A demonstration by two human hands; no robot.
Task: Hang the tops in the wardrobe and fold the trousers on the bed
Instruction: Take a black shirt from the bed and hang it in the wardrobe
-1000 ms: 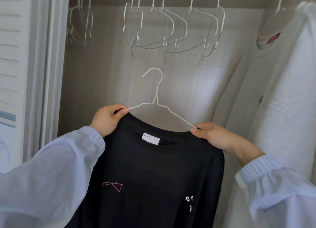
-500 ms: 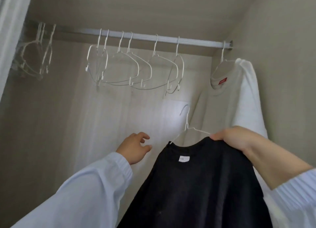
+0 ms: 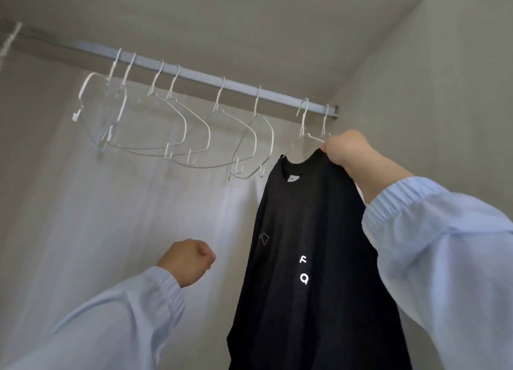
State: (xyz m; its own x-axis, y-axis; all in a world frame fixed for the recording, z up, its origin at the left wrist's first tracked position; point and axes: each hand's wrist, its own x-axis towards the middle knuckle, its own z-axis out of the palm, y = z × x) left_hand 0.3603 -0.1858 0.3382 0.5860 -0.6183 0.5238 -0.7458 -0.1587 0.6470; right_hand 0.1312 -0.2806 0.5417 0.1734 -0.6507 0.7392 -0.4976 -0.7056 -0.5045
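the right hand pinches the black top at its shoulder, upper right of the frame, hook at the rail; left hand curled, holds nothing; risk: the hook is perhaps not seated, so letting go can drop the top.

Counts: one rail, eight white wire hangers hooked on it, one black top, two hands, two pale blue sleeves.

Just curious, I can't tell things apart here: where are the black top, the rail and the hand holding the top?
black top (image 3: 305, 230): head view, chest fabric.
rail (image 3: 194, 75): head view, mid-length.
right hand (image 3: 347, 150): head view, back of hand.
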